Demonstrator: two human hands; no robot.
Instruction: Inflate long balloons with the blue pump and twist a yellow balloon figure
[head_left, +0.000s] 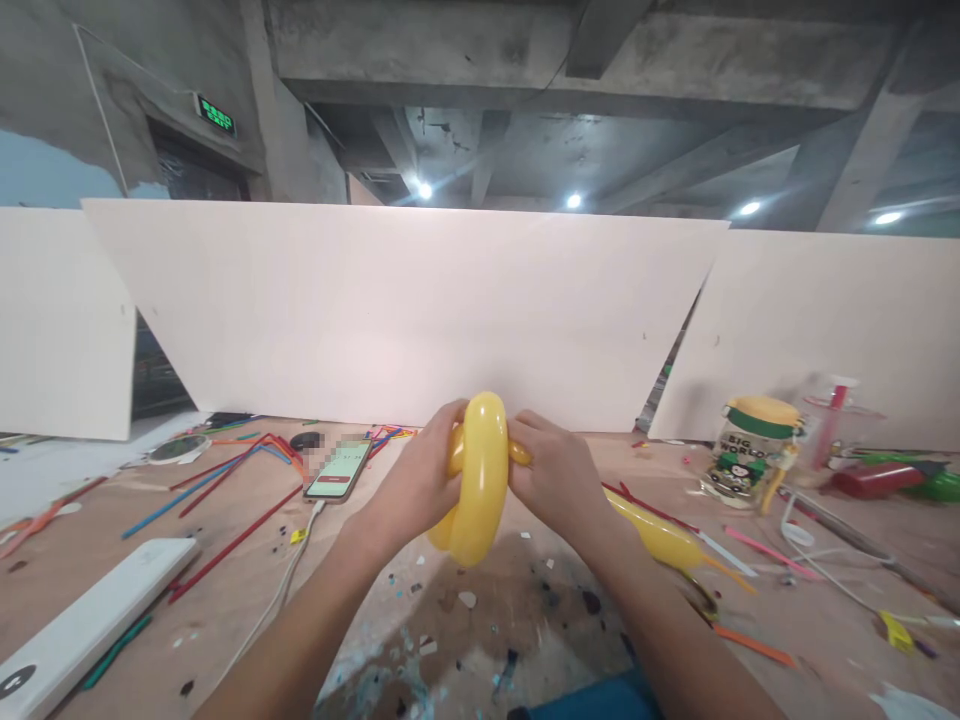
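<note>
A yellow modelling balloon, bent into a loop, is held up over the middle of the table. My left hand is closed around its left side. My right hand grips a narrow part of the same balloon on the right, where a short end pokes out between the fingers. The loop hides some of the fingertips of both hands. Behind my right forearm, a long yellow inflated section lies on the table; whether it joins the held balloon is hidden.
A phone on a white cable and a white power bank lie left among uninflated balloons. At right stand a yellow-lidded jar and a red balloon. White panels border the table behind.
</note>
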